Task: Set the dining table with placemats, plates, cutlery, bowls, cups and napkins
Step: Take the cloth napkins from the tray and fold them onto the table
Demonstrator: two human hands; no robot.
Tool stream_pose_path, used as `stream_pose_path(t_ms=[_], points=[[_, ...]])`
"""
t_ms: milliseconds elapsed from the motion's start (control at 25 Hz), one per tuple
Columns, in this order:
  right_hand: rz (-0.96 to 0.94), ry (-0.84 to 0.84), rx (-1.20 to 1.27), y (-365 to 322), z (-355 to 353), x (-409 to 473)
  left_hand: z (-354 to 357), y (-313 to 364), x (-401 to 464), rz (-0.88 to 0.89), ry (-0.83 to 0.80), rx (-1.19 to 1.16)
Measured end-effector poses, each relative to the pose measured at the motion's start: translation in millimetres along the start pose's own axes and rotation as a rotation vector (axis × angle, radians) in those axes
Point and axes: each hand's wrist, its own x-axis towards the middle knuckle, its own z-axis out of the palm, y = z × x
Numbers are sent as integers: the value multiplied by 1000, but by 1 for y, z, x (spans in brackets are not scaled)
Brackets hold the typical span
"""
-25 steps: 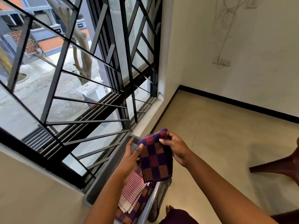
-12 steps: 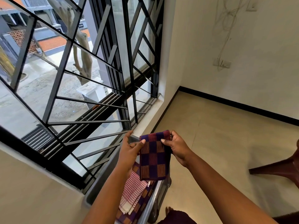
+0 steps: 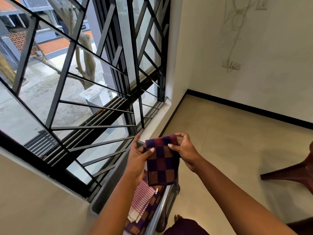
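step: napkin pickup | left hand [image 3: 138, 160] and right hand [image 3: 183, 150] both pinched the checked napkin [image 3: 161, 165] over the tray [image 3: 108, 189], probably folded | tip: keep corners matched, edges flush

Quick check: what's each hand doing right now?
Left hand: holds the checked cloth by its left edge.
Right hand: pinches the cloth's top right corner.

A grey bin [image 3: 108, 189] stood against the wall beneath a barred window [image 3: 94, 85], whose black bars blocked any reach on the far side of the bin. Folded cloths [image 3: 142, 200] filled the bin's near end. On the room side of the bin, bare floor [image 3: 220, 141] lay open as far as a brown chair leg [image 3: 288, 172].
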Motion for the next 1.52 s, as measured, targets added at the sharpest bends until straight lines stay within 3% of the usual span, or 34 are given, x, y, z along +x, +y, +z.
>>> stream_pose_path(t_ms=[160, 240, 320, 440, 520, 600, 640, 720, 800, 920, 1040, 1160, 1320, 1520], points=[[-97, -78, -183, -3, -3, -2, -1, 16, 6, 150, -62, 433], [-167, -96, -382, -4, -6, 0, -2, 20, 14, 239, -50, 787], [-237, -38, -615, -7, -8, 0, 2, 23, 21, 314, -12, 1084], [-326, 85, -889, -14, -8, 1, 13, 28, 24, 357, -5, 1265], [-324, 104, -915, -16, -11, 0, 16, 33, 26, 384, -29, 1287], [-256, 52, -713, -20, -17, -7, 15, 36, 28, 404, -71, 1284], [-200, -5, -524, -21, -20, -14, 15, 38, 27, 370, -114, 1200], [-127, -94, -225, -23, -26, -26, 22, 42, 21, 200, -196, 821], [-101, -121, -171, -18, -32, -35, 31, 41, 18, 90, -187, 542], [-89, -89, -111, 1, -43, -44, 46, 25, 19, 80, -64, 378], [-81, 55, -43, 23, -57, -57, 62, -3, 20, 82, 58, 238], [-25, 281, 37, 42, -71, -68, 81, -33, 19, 31, 50, 158], [11, 568, 206, 48, -118, -97, 121, -71, 19, -113, -161, 319], [-6, 917, 201, 62, -197, -178, 195, -121, -17, -70, -492, 707]])
